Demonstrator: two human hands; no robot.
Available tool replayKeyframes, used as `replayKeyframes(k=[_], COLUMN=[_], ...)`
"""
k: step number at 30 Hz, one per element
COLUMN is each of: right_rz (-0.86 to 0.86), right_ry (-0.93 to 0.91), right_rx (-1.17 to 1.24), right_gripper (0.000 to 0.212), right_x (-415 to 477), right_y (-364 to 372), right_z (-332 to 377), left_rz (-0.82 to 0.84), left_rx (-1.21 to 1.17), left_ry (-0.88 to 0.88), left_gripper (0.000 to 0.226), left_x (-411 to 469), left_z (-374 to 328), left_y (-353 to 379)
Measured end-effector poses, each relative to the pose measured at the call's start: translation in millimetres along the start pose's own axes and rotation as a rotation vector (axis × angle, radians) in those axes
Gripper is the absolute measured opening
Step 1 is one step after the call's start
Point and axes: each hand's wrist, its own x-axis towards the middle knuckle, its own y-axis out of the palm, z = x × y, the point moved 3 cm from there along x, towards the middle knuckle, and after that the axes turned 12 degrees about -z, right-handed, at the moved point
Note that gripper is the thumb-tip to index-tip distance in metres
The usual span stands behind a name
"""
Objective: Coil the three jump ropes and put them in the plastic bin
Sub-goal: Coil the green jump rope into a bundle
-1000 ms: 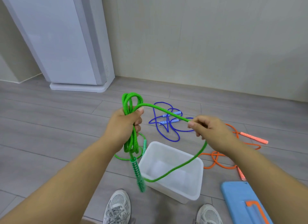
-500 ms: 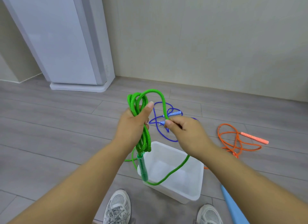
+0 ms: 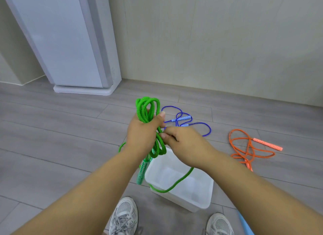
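A tall white cabinet (image 3: 70, 42) stands at far left against the wall, well apart from the work.

The left hand (image 3: 141, 135) is closed round the green rope (image 3: 147, 110): its fingers curl about a bundle of several loops and the thumb lies across them. The loops stand up above the fist and hang below it. 1 green handle (image 3: 142, 171) dangles just beside the bin's left wall.

The bin (image 3: 183, 202) sits on the floor between the shoes (image 3: 124, 215) and the other ropes, and it looks empty. A slack bight of green rope droops across its near rim.

The right hand (image 3: 188, 147) pinches a green strand just below the left fist, fingertips (image 3: 164, 135) pressed together on it.

The braided cord looks soft, light and limp, so it likely takes no set. The loops would probably spring loose if the fist eases. The stiff handle is likely the heavier part and may swing or catch on the rim. The best hold seems to be mid-bundle, with the loose bight gathered in first.

The blue rope (image 3: 183, 119) lies uncoiled on the floor beyond the hands. The orange rope (image 3: 248, 147) lies further right, also loose, so 2 ropes are not yet begun. Neither blocks the bin. A pale blue edge (image 3: 244, 224) shows at bottom right; I cannot tell what it is.
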Motion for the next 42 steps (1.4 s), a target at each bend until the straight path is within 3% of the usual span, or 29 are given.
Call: replayKeyframes(k=[3,7,13,18,21,25,30,37,42], right_rz=[0.0,0.016,0.081,0.103,0.146,0.15,0.036,-0.042,-0.062], right_ry=[0.026,0.142,0.208,0.229,0.225,0.192,0.133,0.092,0.115], right_rx=[0.06,0.235,0.228,0.106,-0.029,-0.07,0.134,0.419,0.607], right_gripper=[0.036,0.032,0.035,0.038,0.039,0.034,0.02,0.025,0.024], right_x=[-2.1,-10.5,-29.0,-41.1,-48.5,-50.7,-39.2,-14.8,3.8], right_y=[-0.9,-2.0,5.2,2.4,-0.3,-2.6,-16.2,-26.3,-26.9], right_z=[-8.1,-23.7,-51.5,-71.7,-82.2,-83.2,-59.1,-29.7,-11.0], left_rz=[0.017,0.026,0.011,-0.118,-0.225,-0.25,-0.144,0.081,0.213], left_rx=[-0.145,-0.192,-0.4,-0.282,-0.105,0.109,0.21,0.189,0.162], left_ry=[-0.062,-0.02,-0.092,-0.039,0.081,0.231,0.279,0.24,0.239], left_gripper=[0.018,0.034,0.023,0.02,0.017,0.025,0.02,0.026,0.011], left_x=[-1.9,0.4,9.4,21.5,31.8,30.5,20.6,6.4,-5.9], left_z=[-6.9,-15.9,-19.0,-17.7,-16.2,-13.3,-13.8,-10.8,-12.9], left_y=[0.8,-4.0,-11.5,-26.9,-39.3,-45.9,-37.4,-20.6,-7.2])
